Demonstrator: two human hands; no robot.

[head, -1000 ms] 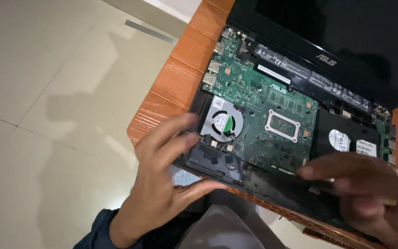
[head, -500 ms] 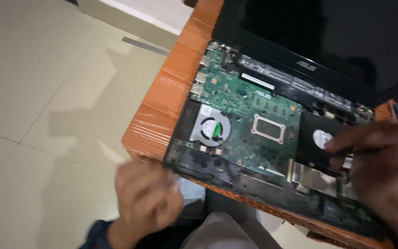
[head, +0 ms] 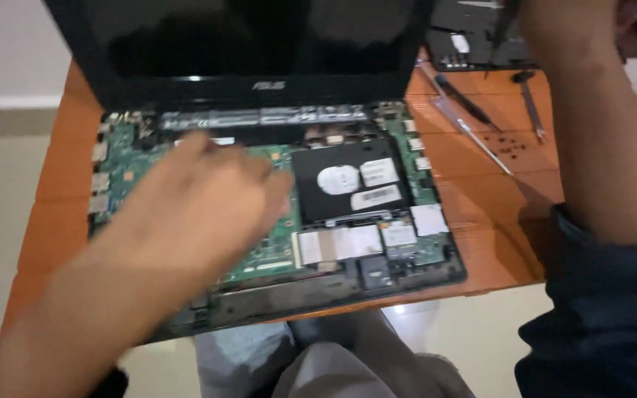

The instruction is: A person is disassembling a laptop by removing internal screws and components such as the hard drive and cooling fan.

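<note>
Here the left hand lies blurred over the green circuit board of the opened black laptop, fingers spread and bent down toward the board; whether they pinch anything or even touch it I cannot tell, since the blur hides the fingertips. The hand covers the left-middle of the board, the fan among what it hides. Just to its right sits the flat black hard drive with white labels, fully in view, and below that a pale silver ribbon patch.

The right hand is cut off by the top edge: only the forearm and a dark blue sleeve show, reaching up past the laptop's right side, so its grip cannot be told. Near it on the orange wooden table lie a slim dark screwdriver, a thin metal tool and a scatter of tiny black screws, well apart from the laptop.

The laptop's front edge runs close to the table's near edge, with little margin; the bare table to the right offers open room, while the raised black screen closes the back. A grey cloth shows below the table edge.

Compared with half a second ago, the view has swung square to the laptop, the left hand has come up from below the table edge onto the board, and the right hand has left the hard drive.
</note>
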